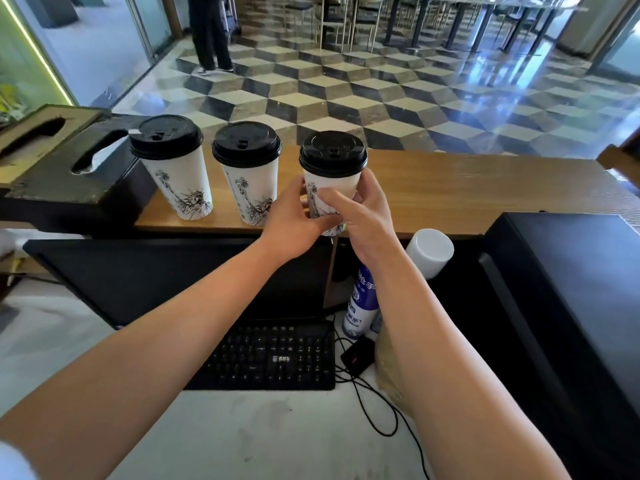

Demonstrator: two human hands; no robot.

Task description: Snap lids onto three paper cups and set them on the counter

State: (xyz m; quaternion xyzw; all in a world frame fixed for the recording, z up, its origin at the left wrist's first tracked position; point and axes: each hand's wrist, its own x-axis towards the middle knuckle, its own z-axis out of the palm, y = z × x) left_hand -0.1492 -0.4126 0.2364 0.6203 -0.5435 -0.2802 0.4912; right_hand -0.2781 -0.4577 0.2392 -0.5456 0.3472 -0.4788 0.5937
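- Left hand [294, 220]: one of two bare hands, wrapped round the lower left side of the third cup, fingers curled on its wall.
- Right hand [360, 216]: clasps the same cup from the right, thumb across the printed front, fingers behind the wall.
- Third cup [330, 187]: white paper cup with a line drawing of a statue, held upright between both hands at the near edge of the worktop; whether its base touches the wood is hidden by the hands.
- Lid on third cup [333, 153]: one black plastic lid, seated level on the rim.
- Middle cup [250, 192]: second of three matching cups, standing on the worktop just left of the held cup, capped by its own black lid [246, 144].
- Left cup [180, 185]: the remaining cup, standing farther left and apart from the middle one, also capped with a black lid [166, 136]. Count: three cups, three lids, all fitted.
- Worktop [450, 192]: one wooden ledge carrying the cups in a row along its near edge.
- Tissue box [69, 168]: one dark box with a slot, at the left end of the ledge, beside the left cup.
- Lower desk: one black keyboard [270, 355], one black mouse [358, 355] with cable, one spray can [360, 303] with a blue-and-white label, one white cylinder [429, 252] near the right forearm.
- Floor [381, 95]: chequered cube-pattern tiles beyond the ledge; one person's legs [209, 32] stand far left.
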